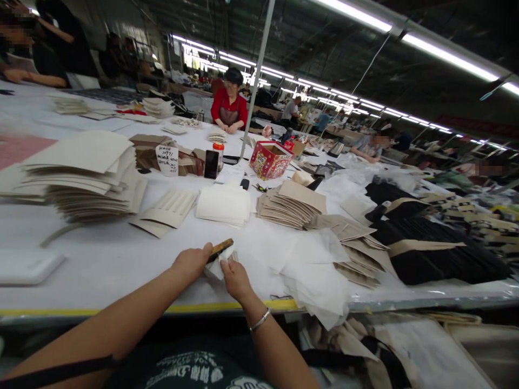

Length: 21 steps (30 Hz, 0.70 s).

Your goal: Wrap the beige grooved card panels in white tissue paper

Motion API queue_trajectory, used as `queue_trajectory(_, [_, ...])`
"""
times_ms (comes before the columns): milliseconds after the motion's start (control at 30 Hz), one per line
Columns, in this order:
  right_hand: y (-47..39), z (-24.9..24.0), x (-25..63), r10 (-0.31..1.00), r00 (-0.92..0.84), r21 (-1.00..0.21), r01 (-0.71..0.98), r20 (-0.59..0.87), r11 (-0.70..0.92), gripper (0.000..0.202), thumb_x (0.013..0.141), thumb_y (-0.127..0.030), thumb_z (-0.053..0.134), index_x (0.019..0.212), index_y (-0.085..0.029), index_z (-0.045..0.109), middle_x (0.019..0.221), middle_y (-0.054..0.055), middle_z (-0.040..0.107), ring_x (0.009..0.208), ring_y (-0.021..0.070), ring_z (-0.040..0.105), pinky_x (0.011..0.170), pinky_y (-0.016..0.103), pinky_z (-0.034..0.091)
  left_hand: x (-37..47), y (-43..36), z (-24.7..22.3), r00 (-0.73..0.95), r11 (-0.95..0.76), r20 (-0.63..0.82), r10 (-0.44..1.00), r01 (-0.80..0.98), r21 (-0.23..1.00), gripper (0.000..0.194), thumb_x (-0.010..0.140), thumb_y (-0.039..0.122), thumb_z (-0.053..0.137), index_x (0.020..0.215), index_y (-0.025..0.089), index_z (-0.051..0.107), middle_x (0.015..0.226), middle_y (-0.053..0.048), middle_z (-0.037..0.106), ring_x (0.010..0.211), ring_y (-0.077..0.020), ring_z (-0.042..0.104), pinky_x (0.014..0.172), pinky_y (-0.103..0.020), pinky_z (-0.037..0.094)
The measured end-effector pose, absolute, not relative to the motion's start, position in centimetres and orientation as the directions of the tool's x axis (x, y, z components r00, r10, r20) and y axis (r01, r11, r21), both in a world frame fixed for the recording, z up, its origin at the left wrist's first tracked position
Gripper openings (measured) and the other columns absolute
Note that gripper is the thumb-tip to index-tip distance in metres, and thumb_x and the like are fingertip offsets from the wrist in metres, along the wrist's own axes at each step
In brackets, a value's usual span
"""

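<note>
Near the front edge of the white table, my left hand [193, 263] is closed on a narrow brown and yellowish tool [221, 249]. Right beside it, my right hand [235, 277] pinches a small folded white piece [215, 268], which lies against the underside of the tool. Beyond my hands sit a stack of white sheets [224, 205] and a fanned set of cream pieces [168, 209]. A stack of beige pieces [290, 204] stands to their right.
Tall cream stack [93, 173] at left; white block [30, 266] at the near left. Thin translucent sheets [310, 265] overhang the front edge at right, beside black pieces [441, 251]. Farther back are a red patterned box [271, 159], a metal pole [258, 75] and a person in red [229, 105].
</note>
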State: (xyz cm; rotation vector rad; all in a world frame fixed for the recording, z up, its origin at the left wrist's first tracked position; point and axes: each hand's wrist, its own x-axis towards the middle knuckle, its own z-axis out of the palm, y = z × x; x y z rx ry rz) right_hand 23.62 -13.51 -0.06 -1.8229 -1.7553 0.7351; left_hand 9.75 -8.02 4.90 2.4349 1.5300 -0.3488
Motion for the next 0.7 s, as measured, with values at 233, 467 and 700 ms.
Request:
queue_trajectory(233, [-14.5, -1.9, 24.0, 0.998, 0.051, -0.842, 0.535, -0.046, -0.066, 0.037, 0.090, -0.034, 0.028, 0.060, -0.019, 0.044, 0.055, -0.001, 0.046, 0.057, 0.0133, 0.046, 0.054, 0.023, 0.037, 10.0, -8.1, 5.2, 0.426, -0.441, -0.341, 0.838, 0.897, 0.038, 0.045, 0.076, 0.027, 0.040, 0.120, 0.020, 0.041, 0.088, -0.011, 0.067, 0.083, -0.0273, 0.063, 0.068, -0.034, 0.043])
queue_trajectory(467, [-16.1, -2.3, 25.2, 0.997, 0.067, -0.844, 0.533, -0.031, -0.062, 0.036, 0.087, -0.039, 0.028, 0.058, -0.021, 0.035, 0.052, -0.003, 0.036, 0.053, 0.0125, 0.041, 0.052, 0.022, 0.033, 10.6, -8.0, 5.5, 0.444, -0.461, -0.343, 0.827, 0.887, 0.038, 0.042, 0.076, 0.028, 0.042, 0.118, 0.021, 0.043, 0.088, -0.010, 0.066, 0.083, -0.0265, 0.062, 0.068, -0.034, 0.044])
queue_trajectory(700, [-17.6, -1.9, 25.9, 0.994, 0.108, -0.804, 0.589, -0.017, -0.078, 0.036, 0.087, -0.038, 0.029, 0.056, -0.021, 0.032, 0.052, -0.004, 0.035, 0.053, 0.0120, 0.040, 0.052, 0.022, 0.031, 11.1, -7.8, 5.4, 0.491, -0.501, -0.351, 0.798, 0.863, 0.067, 0.045, 0.075, 0.027, 0.046, 0.119, 0.017, 0.043, 0.088, -0.014, 0.066, 0.086, -0.0297, 0.061, 0.070, -0.037, 0.044])
